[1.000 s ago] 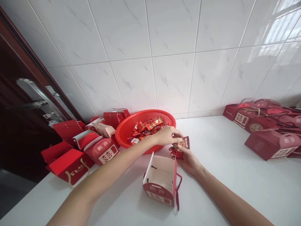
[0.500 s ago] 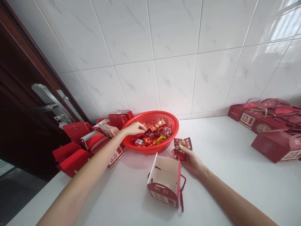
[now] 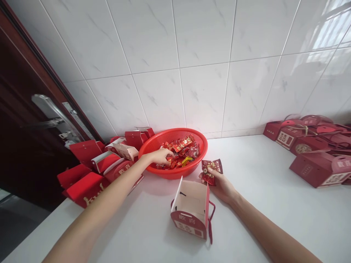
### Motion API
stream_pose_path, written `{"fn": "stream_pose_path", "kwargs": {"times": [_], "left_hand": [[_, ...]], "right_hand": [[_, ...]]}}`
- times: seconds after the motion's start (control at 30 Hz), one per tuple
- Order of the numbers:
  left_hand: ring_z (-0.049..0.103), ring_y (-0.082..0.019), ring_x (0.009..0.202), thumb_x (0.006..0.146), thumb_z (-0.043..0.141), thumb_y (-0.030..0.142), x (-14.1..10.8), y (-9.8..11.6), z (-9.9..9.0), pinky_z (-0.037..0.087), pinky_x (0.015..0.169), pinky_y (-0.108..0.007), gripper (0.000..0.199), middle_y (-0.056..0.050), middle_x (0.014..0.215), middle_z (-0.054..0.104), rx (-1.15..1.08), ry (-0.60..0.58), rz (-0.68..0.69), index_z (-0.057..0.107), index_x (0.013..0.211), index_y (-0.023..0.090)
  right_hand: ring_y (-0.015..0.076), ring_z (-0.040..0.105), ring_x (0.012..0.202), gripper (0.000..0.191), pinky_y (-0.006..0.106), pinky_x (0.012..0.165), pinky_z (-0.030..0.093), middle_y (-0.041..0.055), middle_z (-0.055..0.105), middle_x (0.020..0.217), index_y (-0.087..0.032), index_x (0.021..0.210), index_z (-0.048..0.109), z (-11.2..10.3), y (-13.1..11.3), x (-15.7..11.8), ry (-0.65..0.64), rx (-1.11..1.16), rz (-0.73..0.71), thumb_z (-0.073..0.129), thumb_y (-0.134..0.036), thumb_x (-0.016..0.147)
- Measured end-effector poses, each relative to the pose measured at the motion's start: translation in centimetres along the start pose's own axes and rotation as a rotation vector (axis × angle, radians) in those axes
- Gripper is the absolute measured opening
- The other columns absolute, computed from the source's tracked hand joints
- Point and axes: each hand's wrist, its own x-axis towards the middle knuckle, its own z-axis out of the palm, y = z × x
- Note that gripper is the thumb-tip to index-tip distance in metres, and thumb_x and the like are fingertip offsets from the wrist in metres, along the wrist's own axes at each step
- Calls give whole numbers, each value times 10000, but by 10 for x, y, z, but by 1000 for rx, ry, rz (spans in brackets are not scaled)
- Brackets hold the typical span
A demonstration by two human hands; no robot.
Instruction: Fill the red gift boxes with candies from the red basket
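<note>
My left hand (image 3: 161,156) reaches into a red plastic basket (image 3: 201,138) with its fingers curled down among wrapped candies (image 3: 184,144). Its fingertips are partly hidden, so what they pinch cannot be made out. My right hand (image 3: 221,185) is closed around red candy packets (image 3: 212,167) with gold print, its thumb lying on top. These packets are just right of the basket, near the back right corner of a gift box (image 3: 189,223). The box stands open on top, its pale inside showing, with a dark red cord hanging at its right side.
Open red gift boxes (image 3: 89,186) crowd the table's left side. Folded-shut dark red boxes (image 3: 309,170) are grouped at the right. Behind the white table (image 3: 248,160) rises a tiled wall (image 3: 203,98); a dark door with a metal handle (image 3: 53,117) is at the left.
My left hand has moved slightly right and down, deeper among the candies at the front of the basket. My right hand keeps the packets in nearly the same place.
</note>
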Motion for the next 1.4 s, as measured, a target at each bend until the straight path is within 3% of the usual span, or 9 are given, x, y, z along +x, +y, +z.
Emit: {"fn": "stream_pose_path", "kwargs": {"times": [0.17, 0.3, 0.47, 0.6, 0.7, 0.9, 1.13, 1.27, 1.4], "left_hand": [[617, -208, 754, 701, 732, 491, -10, 16, -2, 488, 680, -284, 334, -14, 743, 663, -161, 183, 133, 686, 763, 166], [658, -225, 874, 832, 614, 576, -38, 46, 6, 530, 784, -321, 447, -66, 899, 728, -317, 175, 232, 726, 905, 150], [694, -222, 944, 862, 679, 420, -90, 89, 18, 538, 838, -318, 357, -69, 998, 765, -460, 132, 340, 740, 1120, 180], [691, -203, 971, 894, 675, 335, -116, 109, 26, 523, 880, -302, 220, -39, 1037, 762, -239, 66, 401, 756, 1068, 227], [684, -188, 929, 918, 649, 320, -120, 114, 30, 521, 860, -297, 186, -34, 1031, 748, -161, 81, 427, 753, 1047, 235], [687, -197, 962, 913, 634, 302, -106, 115, 38, 530, 914, -316, 166, -46, 995, 756, -264, 238, 475, 754, 967, 202], [696, -223, 1016, 881, 682, 394, -94, 129, 51, 558, 905, -328, 282, -52, 1067, 757, -411, 358, 388, 701, 1076, 191], [703, -215, 898, 804, 785, 401, -100, 137, 53, 571, 818, -323, 306, -18, 924, 737, -467, 407, 327, 650, 995, 204], [720, -234, 911, 780, 820, 370, -109, 133, 54, 583, 813, -339, 352, -20, 931, 748, -537, 463, 283, 621, 1029, 219]], "right_hand": [[155, 625, 663, 397, 296, 682, 478, 51, 759, 803, -175, 818, 718, 0, 1, 1, 13, -5, -5, 907, -464, 623], [157, 625, 679, 410, 297, 701, 483, 59, 765, 809, -167, 824, 731, 2, 0, 1, 20, -11, -3, 912, -464, 606], [167, 638, 704, 380, 306, 727, 486, 47, 757, 800, -170, 830, 726, 2, -2, -3, 13, -19, 11, 899, -448, 637], [191, 657, 723, 361, 324, 733, 488, 59, 751, 808, -159, 808, 720, 4, -3, -6, -3, -33, 15, 877, -452, 666], [193, 651, 706, 367, 325, 713, 483, 62, 747, 794, -155, 802, 722, 6, -2, -7, 0, -52, 1, 877, -454, 656], [170, 606, 644, 318, 330, 690, 463, 28, 726, 757, -197, 786, 699, 10, -14, -9, 47, -62, -151, 839, -461, 678], [182, 595, 647, 345, 334, 657, 459, 47, 708, 772, -181, 822, 721, 56, -52, -35, -52, -172, -335, 850, -470, 683], [177, 584, 700, 315, 290, 591, 452, 35, 661, 766, -190, 812, 699, 89, -53, -41, -97, -309, -467, 789, -490, 775], [142, 533, 603, 342, 262, 509, 424, 4, 592, 672, -195, 745, 636, 112, -46, -38, -144, -430, -552, 730, -511, 837]]}}
